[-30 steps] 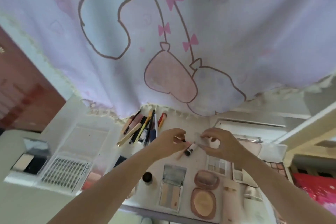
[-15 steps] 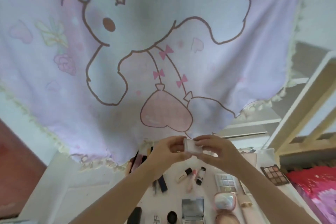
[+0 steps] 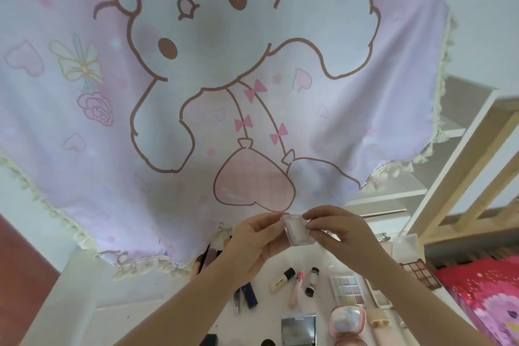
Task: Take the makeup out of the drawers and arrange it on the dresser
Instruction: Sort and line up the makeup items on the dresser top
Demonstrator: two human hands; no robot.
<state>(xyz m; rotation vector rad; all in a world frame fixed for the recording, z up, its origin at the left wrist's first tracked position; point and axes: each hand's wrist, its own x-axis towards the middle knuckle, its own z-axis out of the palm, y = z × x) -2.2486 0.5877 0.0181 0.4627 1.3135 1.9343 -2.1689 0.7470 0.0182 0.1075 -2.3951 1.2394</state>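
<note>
Makeup-wise, the piece in play is a small clear square compact, held up in the air above the surface, roughly at 6 o'clock in the head view and just under the hem of the big cartoon curtain. Left hand pinches its left edge between thumb and fingers, right hand pinches the right edge the same way, so both are closed on it and neither is free.

My guess: it's light and rigid, hard plastic, probably a bit slick and easy to crack or pop open if dropped. Edges look like the right place to hold it, not the flat faces, and setting it down flat seems safest.

Below the hands, toward 5 o'clock, three small tubes lie side by side, with a pastel palette just right of them and a brown-toned palette further out at 4 o'clock. A pink round case sits near the bottom edge.
</note>
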